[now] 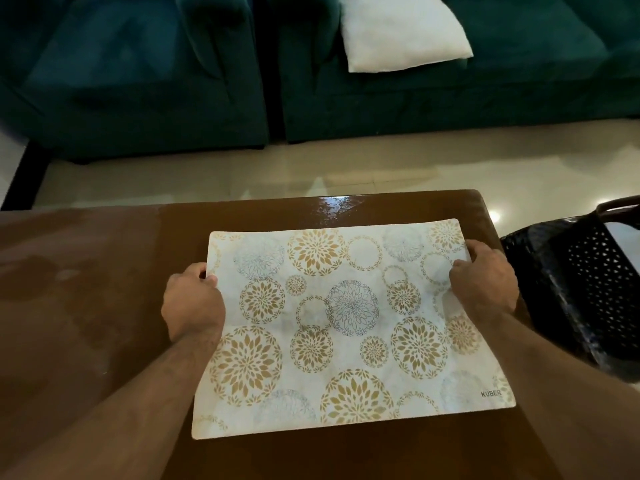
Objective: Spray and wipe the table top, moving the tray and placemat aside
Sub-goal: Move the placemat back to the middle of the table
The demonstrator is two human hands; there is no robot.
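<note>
Beyond both grips, across a strip of pale tiled floor [242,174], stand two dark teal sofas [138,81], the one on the right carrying a white cushion [401,32]. Under the grips spreads the brown counter [86,306], glossy, with a wet-looking sheen at its far edge. Between the two grips lies the placemat [346,327], white with gold and grey flower circles (the word KUBER sits in its near right corner), spread over the right part of the counter. Just outside the right grip stands a black perforated plastic chair [595,292]. The left hand [194,303] is clamped on the placemat's left edge, thumb on top. The right hand [485,282] is clamped on the right edge near the far corner, fingers curled over the printed face.
</note>
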